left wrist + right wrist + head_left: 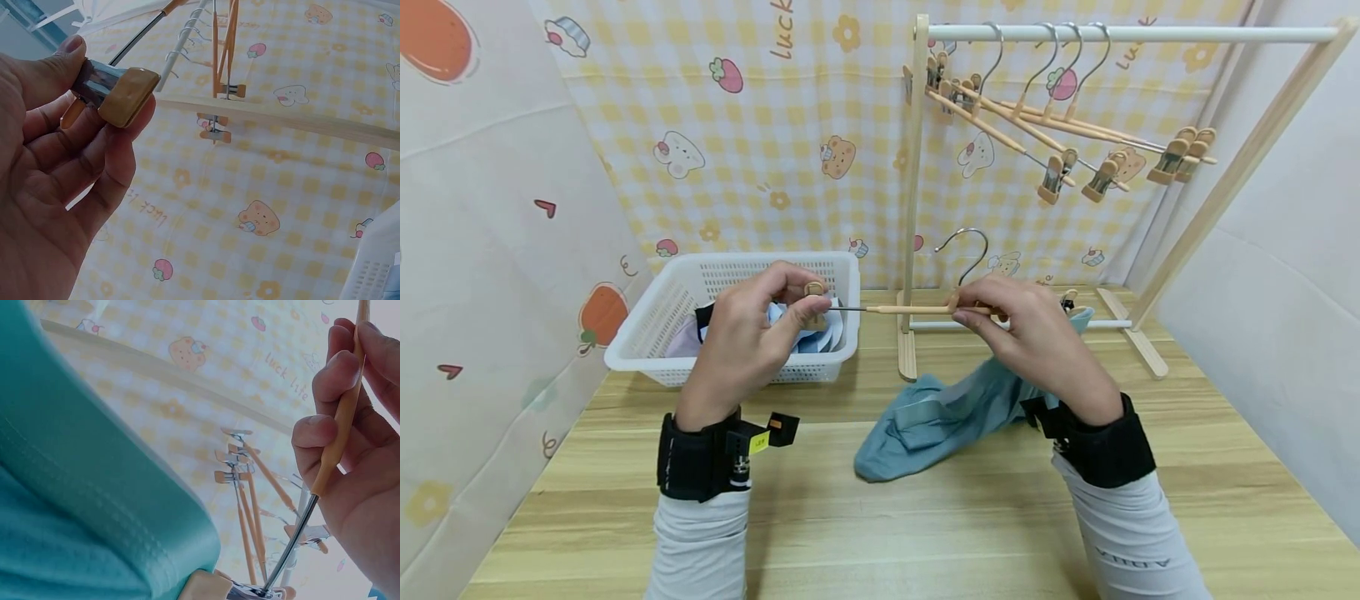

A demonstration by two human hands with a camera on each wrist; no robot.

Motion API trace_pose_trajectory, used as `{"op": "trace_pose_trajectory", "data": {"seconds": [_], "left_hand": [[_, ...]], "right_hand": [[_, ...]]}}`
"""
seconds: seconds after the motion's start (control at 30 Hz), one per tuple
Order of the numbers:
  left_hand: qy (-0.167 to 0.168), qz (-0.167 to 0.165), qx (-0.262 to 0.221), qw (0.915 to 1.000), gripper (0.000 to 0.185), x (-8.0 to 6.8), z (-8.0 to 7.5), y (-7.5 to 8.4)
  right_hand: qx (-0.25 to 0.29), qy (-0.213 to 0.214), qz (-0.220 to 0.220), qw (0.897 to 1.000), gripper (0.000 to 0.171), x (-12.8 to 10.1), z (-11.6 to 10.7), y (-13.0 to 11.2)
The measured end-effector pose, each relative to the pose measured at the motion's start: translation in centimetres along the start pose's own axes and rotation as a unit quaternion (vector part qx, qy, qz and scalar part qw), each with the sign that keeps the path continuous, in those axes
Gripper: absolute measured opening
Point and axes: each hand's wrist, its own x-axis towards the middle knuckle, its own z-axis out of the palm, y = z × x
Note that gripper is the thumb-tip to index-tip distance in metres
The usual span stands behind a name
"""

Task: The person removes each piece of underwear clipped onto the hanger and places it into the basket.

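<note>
Pinching the hanger's wooden clip [122, 95] between thumb and fingers, the left hand [747, 333] shows its grip best up close. Right of it, the right hand [1030, 333] grasps the hanger [917, 309] bar above the teal garment [940, 417], clipped at its far end.

- White basket [647, 329] sat behind the left hand, w/ pale clothes [820, 337] piled inside.
- Wooden rack [914, 192] stood beyond the right hand; white rail [1150, 34] across its top.
- Four clip hangers [1060, 125] hung from that rail, up & right of both hands.
- Wooden table [925, 517] lay under both hands.
- Yellow checked cartoon backdrop [760, 150] hung behind everything.
</note>
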Motion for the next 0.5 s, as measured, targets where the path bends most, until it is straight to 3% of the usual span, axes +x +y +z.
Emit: {"op": "trace_pose_trajectory", "data": {"seconds": [0.5], "left_hand": [[0.011,-0.031,-0.008,0.9994,0.019,0.05,0.26,0.08]], "right_hand": [[-0.003,0.004,0.013,1.000,0.011,-0.13,-0.18,-0.04]]}}
